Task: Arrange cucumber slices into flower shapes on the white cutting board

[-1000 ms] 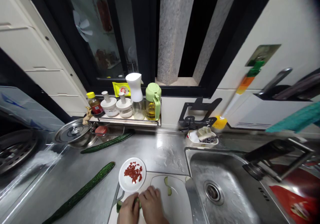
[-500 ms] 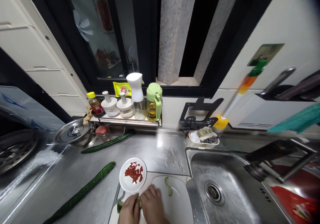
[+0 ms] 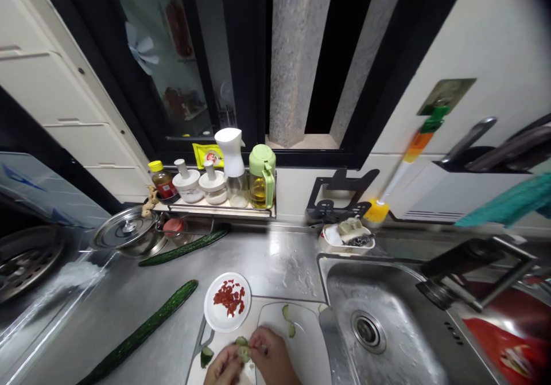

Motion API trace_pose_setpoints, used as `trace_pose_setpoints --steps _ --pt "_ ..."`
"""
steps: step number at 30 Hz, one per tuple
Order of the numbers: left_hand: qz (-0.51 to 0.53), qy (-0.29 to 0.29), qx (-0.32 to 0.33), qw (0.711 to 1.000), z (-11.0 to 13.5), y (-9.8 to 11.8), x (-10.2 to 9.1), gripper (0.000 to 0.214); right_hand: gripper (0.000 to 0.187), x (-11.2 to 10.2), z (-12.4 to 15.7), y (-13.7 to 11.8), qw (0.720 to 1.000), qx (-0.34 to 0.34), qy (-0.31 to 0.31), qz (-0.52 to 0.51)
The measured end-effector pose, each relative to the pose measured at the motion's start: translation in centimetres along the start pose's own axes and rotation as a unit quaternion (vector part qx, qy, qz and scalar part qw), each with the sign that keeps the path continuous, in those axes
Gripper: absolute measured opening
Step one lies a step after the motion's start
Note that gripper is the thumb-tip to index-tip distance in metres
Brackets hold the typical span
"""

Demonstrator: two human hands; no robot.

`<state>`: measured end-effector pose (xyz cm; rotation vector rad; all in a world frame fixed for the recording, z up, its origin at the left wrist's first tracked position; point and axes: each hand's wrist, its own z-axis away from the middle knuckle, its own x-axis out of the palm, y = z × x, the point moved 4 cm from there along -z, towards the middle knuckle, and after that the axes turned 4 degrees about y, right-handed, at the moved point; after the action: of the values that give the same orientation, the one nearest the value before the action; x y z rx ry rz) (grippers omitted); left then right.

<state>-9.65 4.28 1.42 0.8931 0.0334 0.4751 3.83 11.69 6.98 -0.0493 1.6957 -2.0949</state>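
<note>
Low in the view, my left hand [image 3: 224, 366] and my right hand [image 3: 272, 355] meet over a white cutting board [image 3: 221, 338]. Thin cucumber slices [image 3: 243, 352] are pinched between their fingertips; the fingers partly cover them. Left of my left hand lies a dark green cucumber end [image 3: 206, 356]. My right hand overlaps the near left part of a white plate [image 3: 314, 347], where a pair of cucumber slices [image 3: 291, 330] lies. A small white dish [image 3: 209, 310] of red goji berries [image 3: 228, 298] sits just beyond my hands.
A whole cucumber [image 3: 146, 329] lies on the steel counter at left, another cucumber [image 3: 185, 247] behind it. The sink [image 3: 400, 316] and faucet [image 3: 456, 259] are at right. Jars and an oil bottle [image 3: 262, 175] line a rack; a lidded pot [image 3: 129, 230] stands at left.
My hands have drawn slightly apart and turned, bringing the pale cucumber slices between the fingertips into sight. My right hand has moved a little down and right.
</note>
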Motion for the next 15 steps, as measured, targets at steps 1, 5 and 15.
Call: trace_pose_setpoints --steps 1,5,15 --pt "0.05 -0.024 -0.068 0.996 0.0 -0.3 0.6 0.053 0.004 -0.5 0.1 -0.1 0.999 0.016 -0.006 -0.032" --pt "0.17 -0.098 -0.255 0.947 0.5 -0.9 3.7 0.04 0.015 -2.9 0.6 -0.4 0.997 0.05 -0.012 -0.065" --pt "0.225 -0.072 -0.319 0.918 1.3 1.4 9.1 0.013 0.01 -6.6 1.0 2.0 0.99 0.052 0.008 -0.128"
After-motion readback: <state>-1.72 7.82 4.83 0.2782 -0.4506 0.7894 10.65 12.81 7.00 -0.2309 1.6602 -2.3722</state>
